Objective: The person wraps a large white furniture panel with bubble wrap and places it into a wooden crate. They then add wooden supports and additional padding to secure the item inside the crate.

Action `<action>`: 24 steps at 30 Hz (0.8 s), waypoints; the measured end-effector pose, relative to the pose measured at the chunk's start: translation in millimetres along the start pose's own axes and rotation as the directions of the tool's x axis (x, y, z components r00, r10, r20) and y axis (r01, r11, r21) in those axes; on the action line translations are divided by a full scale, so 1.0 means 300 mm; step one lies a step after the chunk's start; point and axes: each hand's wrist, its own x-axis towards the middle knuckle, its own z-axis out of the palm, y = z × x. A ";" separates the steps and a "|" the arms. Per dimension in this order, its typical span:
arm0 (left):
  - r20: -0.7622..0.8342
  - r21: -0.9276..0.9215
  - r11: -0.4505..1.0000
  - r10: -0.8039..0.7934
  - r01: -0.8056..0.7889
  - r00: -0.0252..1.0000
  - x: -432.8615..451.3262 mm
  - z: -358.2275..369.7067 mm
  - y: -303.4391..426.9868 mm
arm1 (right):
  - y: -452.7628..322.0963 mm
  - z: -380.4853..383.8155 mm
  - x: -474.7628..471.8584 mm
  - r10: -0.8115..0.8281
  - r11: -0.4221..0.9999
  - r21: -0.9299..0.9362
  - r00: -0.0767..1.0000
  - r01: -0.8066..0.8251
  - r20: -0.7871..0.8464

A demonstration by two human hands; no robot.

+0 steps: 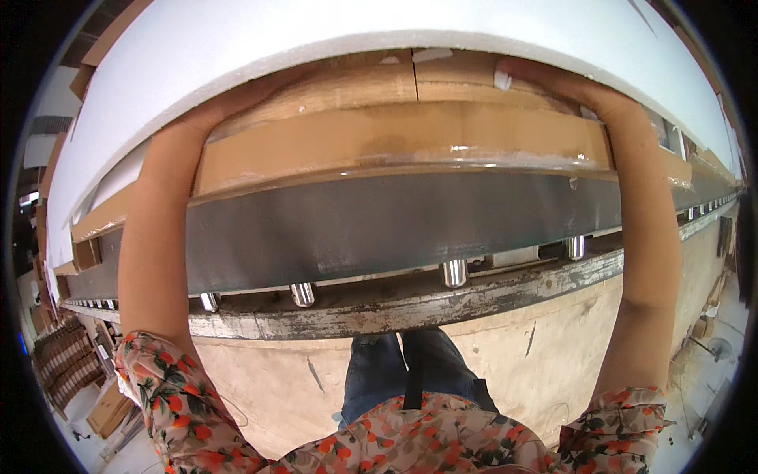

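Note:
A big white foam sheet (379, 18), likely polystyrene, arches across the top of the view. Beneath its near edge lie wood-coloured panels (355, 83) with a dark seam between two of them. A cardboard edge (402, 133) with shiny clear tape runs along their near side. My left hand (254, 95) reaches under the foam over the panels' left part; its fingers are hidden. On the right, my right hand (533, 74) is also partly under the foam, beside a small white piece (503, 79). Whether either hand grips anything is not visible.
The cardboard rests on a dark conveyor belt (367, 228). Several metal rollers (455, 274) stick out below it, above a worn metal rail (367, 320) close to my legs. Stacked brown items (65, 361) and a cardboard box (109, 409) are at lower left. A fan (718, 349) stands at right.

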 end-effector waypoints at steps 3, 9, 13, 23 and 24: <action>0.022 -0.017 1.000 -0.009 0.009 1.000 0.017 -0.006 0.028 | -0.005 -0.001 0.008 0.044 0.999 -0.007 0.997 -0.043 0.067; 0.085 -0.045 0.998 -0.041 0.045 0.996 0.000 -0.023 0.027 | -0.012 -0.014 0.010 0.141 0.990 -0.022 0.976 -0.140 0.168; 0.124 -0.074 0.996 -0.041 0.051 0.991 0.019 -0.014 0.052 | 0.001 -0.069 -0.019 0.242 0.970 -0.055 0.948 -0.236 0.207; 0.107 -0.545 0.829 -0.078 0.124 0.991 -0.040 -0.018 0.039 | -0.068 -0.280 -0.053 0.190 0.886 -0.460 0.954 -0.064 0.232; 0.045 -0.663 0.746 -0.047 0.065 0.998 -0.033 -0.026 0.029 | -0.072 -0.281 -0.051 0.142 0.837 -0.548 0.968 -0.005 0.209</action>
